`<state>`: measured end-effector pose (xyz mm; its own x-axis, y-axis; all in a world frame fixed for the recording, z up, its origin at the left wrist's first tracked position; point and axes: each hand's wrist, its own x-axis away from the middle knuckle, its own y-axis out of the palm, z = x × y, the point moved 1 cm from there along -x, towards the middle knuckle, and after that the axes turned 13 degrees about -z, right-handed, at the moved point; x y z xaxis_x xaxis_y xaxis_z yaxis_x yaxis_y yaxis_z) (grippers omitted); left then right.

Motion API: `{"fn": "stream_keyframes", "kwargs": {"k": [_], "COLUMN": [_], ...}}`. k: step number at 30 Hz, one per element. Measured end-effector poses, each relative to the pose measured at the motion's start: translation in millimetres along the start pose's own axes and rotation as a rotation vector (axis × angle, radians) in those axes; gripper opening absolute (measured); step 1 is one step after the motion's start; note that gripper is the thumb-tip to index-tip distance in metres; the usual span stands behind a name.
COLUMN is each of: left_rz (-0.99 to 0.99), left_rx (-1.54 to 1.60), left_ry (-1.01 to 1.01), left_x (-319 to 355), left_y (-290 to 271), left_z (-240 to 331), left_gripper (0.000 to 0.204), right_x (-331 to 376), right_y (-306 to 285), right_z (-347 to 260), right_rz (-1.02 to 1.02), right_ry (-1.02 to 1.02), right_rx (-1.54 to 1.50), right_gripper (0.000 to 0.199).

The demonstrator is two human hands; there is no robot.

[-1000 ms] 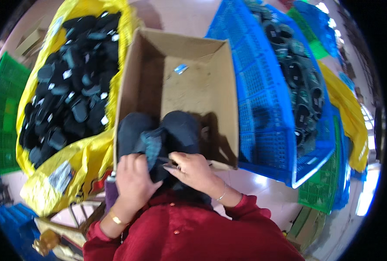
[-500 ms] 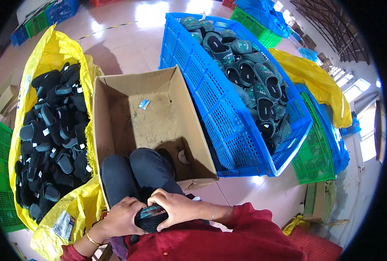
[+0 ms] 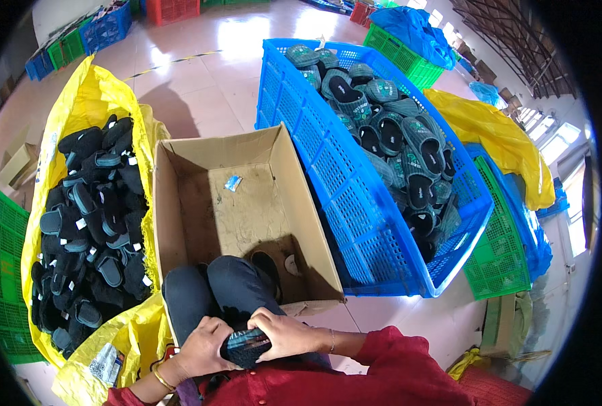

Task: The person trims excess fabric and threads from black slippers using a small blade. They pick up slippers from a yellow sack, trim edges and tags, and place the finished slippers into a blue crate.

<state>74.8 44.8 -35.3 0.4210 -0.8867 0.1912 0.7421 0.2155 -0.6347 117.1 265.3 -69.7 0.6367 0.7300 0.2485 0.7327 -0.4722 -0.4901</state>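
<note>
Close to my lap, a dark fuzzy slipper [image 3: 247,353] with a teal-toned strip along its upper side is held between both hands. My left hand [image 3: 206,348] grips its left side, fingers closed against it. From the right, my right hand [image 3: 285,333] curls over its other edge, thumb low and fingers on top. Parts of the slipper are hidden behind the fingers. Left of my legs, a yellow sack [image 3: 71,128] is full of black slippers [image 3: 98,210]. On the right, a blue crate [image 3: 314,155] contains grey-green slippers with dark insoles [image 3: 389,132].
A cardboard box [image 3: 247,152] stands in front of me with my lower legs in it; a small blue-white packet [image 3: 233,183] lies inside. Green crates [image 3: 3,260] are at the far left and behind the blue crate, where a yellow sheet [image 3: 497,149] is draped.
The surroundings sit slightly lower in the picture, as my head view has shifted. Both hands still grip the slipper, with the fingers slightly repositioned and more of its patterned strip showing.
</note>
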Motion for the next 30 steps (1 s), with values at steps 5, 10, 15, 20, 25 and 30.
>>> {"fn": "stream_keyframes", "kwargs": {"k": [5,10,15,20,25,30], "left_rz": [0.085,0.26,0.389,0.528,0.563,0.382], "left_rx": [-0.022,-0.121,-0.133,-0.196,-0.115,-0.033], "left_ry": [-0.047,-0.066,-0.199,-0.249,-0.372,-0.206], "left_x": [4.0,-0.8,1.5,-8.0,-9.0,7.1], "left_y": [11.8,23.3,34.0,20.5,24.9,3.2], "left_z": [5.2,7.1,3.5,4.1,5.9,1.2], "left_gripper": [0.059,0.051,0.039,0.035,0.038,0.057], "right_x": [-0.8,-2.7,-15.0,-29.4,-37.4,-34.6], "right_y": [-1.4,2.5,-1.4,-15.8,-20.9,-33.1], "right_z": [0.6,10.8,8.1,4.6,8.4,4.0], "right_rz": [0.039,0.195,0.265,0.377,0.354,0.207], "right_ry": [-0.048,-0.063,-0.034,-0.058,-0.019,0.016], "right_rx": [0.031,0.114,0.097,0.082,-0.018,-0.115], "right_gripper": [0.062,0.051,0.048,0.049,0.049,0.051]}}
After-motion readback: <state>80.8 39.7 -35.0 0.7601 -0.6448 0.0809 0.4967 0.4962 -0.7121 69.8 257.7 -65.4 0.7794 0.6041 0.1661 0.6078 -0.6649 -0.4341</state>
